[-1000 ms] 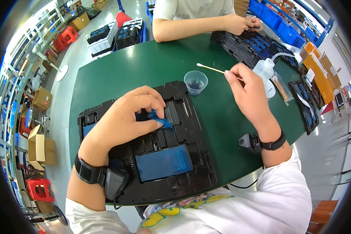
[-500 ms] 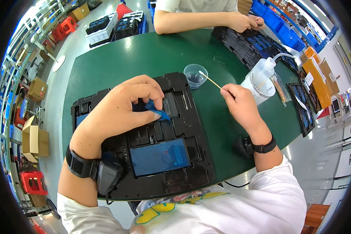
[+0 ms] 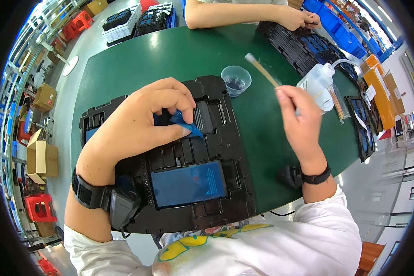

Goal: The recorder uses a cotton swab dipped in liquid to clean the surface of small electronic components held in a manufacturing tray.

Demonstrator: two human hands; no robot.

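Through my remote view I have a green table carrying a black tray toward seven o'clock, a clear cup near twelve, stacked black trays toward one, a squeeze bottle at two and a plastic bag of sticks near three

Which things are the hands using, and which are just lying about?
Being used:
cotton swab, in right hand
blue film, in left hand
black tray, underneath
probably the cup

Seemingly just about:
open cardboard box
red stools
standing fan
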